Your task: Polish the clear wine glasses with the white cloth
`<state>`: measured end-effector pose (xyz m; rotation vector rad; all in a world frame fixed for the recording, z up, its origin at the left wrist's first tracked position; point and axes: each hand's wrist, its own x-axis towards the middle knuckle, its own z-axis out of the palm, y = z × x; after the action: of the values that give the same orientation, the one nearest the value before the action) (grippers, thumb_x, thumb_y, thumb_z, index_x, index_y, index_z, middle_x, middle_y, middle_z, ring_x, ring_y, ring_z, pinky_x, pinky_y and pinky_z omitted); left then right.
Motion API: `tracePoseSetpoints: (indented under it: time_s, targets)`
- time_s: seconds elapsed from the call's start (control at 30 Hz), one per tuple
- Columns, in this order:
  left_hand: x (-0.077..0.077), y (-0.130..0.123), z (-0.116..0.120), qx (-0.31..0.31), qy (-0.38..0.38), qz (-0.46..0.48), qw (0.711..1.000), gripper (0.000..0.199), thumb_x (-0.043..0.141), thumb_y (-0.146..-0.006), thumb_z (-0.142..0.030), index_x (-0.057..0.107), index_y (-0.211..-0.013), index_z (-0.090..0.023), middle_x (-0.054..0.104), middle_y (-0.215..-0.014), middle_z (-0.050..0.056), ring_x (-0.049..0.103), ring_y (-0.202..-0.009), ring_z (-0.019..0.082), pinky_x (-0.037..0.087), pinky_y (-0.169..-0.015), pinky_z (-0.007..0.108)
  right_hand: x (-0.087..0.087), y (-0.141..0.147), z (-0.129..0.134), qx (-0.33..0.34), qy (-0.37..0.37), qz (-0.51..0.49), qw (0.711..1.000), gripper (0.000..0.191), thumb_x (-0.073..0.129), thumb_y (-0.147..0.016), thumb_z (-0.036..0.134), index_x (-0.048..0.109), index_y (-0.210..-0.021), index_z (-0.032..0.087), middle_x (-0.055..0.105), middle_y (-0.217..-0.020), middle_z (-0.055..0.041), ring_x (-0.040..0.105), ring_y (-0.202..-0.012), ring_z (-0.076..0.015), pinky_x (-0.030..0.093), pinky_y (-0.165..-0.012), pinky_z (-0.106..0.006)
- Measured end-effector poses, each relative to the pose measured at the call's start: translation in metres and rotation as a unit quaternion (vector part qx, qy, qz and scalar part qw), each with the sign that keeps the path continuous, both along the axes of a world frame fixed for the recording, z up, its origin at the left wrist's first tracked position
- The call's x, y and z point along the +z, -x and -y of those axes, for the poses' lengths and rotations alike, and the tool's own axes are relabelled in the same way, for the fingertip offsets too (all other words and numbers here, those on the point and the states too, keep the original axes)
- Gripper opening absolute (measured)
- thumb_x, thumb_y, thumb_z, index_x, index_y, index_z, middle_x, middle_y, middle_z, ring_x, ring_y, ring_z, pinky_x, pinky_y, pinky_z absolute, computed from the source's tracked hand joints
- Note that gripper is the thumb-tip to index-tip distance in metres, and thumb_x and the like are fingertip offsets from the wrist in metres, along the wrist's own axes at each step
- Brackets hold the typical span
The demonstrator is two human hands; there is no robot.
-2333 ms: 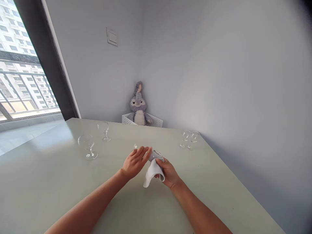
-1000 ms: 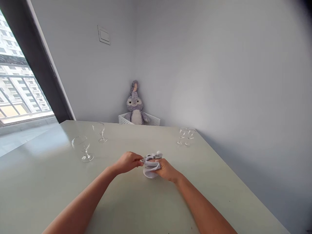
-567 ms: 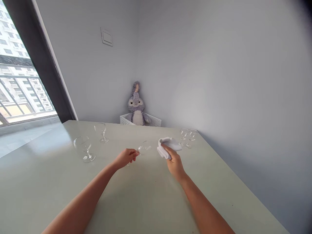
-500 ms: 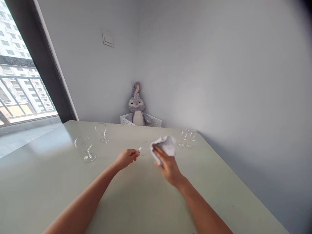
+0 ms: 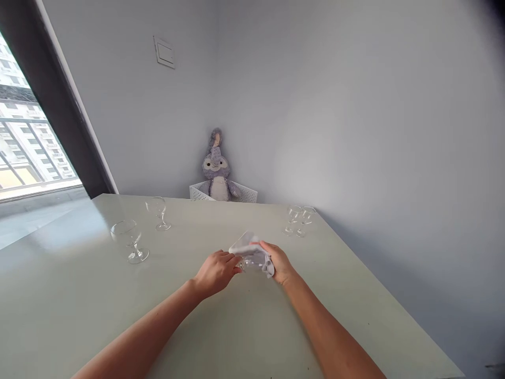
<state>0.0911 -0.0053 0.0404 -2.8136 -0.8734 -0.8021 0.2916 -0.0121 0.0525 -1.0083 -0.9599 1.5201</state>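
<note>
My left hand is closed on the stem end of a clear stemmed glass, which lies sideways above the table. Around the glass's bowl is a white cloth, and my right hand grips that cloth with its fingers wrapped over it. Cloth and fingers hide most of the bowl. Two similar glasses stand upright to the left: a nearer glass and a farther glass. Toward the far right corner, a pair of smaller stemmed glasses stand close together.
The pale table spreads under both arms, its right edge running along a grey wall. Behind the far edge, a purple plush rabbit sits in a white perforated basket. A window with a railing is at the left.
My right hand has brought the cloth left and down onto the glass, covering its bowl. The left hand, still holding the glass, has moved right and nearer. The camera view has shifted slightly.
</note>
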Motion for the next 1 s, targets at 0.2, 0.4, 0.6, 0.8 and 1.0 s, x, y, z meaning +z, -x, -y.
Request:
tracePoseSetpoints:
  time_s: [0.2, 0.4, 0.6, 0.8, 1.0]
  targets:
    - [0.0, -0.012, 0.007, 0.146, 0.096, 0.167, 0.97, 0.025, 0.035, -0.088, -0.026, 0.053, -0.105, -0.02, 0.056, -0.072, 0.002, 0.052, -0.061, 0.013, 0.038, -0.054, 0.023, -0.002, 0.044, 0.022, -0.026, 0.006, -0.244, 0.969, 0.026, 0.049, -0.082, 0.039, 0.06, -0.094, 0.019, 0.064, -0.095, -0.0045, 0.059, -0.089, -0.0178, 0.047, -0.075, -0.032]
    - [-0.005, -0.029, 0.028, 0.134, 0.087, 0.232, 0.96, 0.051, 0.043, -0.08, -0.014, 0.035, -0.13, -0.025, 0.036, -0.128, 0.013, 0.04, -0.114, 0.024, 0.038, -0.089, 0.04, -0.004, 0.072, 0.046, -0.013, -0.127, -0.08, 0.989, 0.036, 0.049, -0.083, 0.039, 0.046, -0.117, 0.029, 0.053, -0.118, -0.0029, 0.048, -0.109, -0.0176, 0.041, -0.088, -0.034]
    - [0.002, -0.026, 0.026, 0.058, 0.286, 0.273, 0.917, 0.053, 0.045, -0.073, -0.009, 0.045, -0.123, -0.027, 0.032, -0.137, 0.006, 0.021, -0.129, 0.028, 0.022, -0.101, 0.049, -0.009, 0.051, 0.028, -0.032, -0.131, 0.015, 0.991, 0.033, 0.06, -0.075, 0.037, 0.053, -0.103, 0.022, 0.061, -0.094, -0.0043, 0.056, -0.084, -0.0168, 0.045, -0.073, -0.029]
    - [0.016, -0.015, 0.016, -0.091, 0.647, 0.43, 0.623, 0.052, 0.057, -0.076, -0.034, 0.038, -0.123, -0.021, 0.048, -0.125, 0.014, 0.05, -0.108, 0.025, 0.042, -0.086, 0.038, -0.009, 0.043, 0.028, 0.182, 0.015, -0.087, 0.979, 0.029, 0.067, -0.068, 0.038, 0.059, -0.081, 0.013, 0.056, -0.067, -0.0015, 0.051, -0.058, -0.0111, 0.039, -0.056, -0.024]
    - [0.012, -0.011, 0.008, -0.034, 0.623, 0.492, 0.608, 0.047, 0.069, -0.067, -0.03, 0.044, -0.105, -0.019, 0.057, -0.113, 0.013, 0.056, -0.097, 0.02, 0.042, -0.079, 0.031, -0.011, 0.039, 0.023, 0.131, -0.056, 0.119, 0.983, 0.027, 0.061, -0.071, 0.041, 0.056, -0.077, 0.015, 0.05, -0.063, 0.0027, 0.045, -0.057, -0.0098, 0.036, -0.055, -0.023]
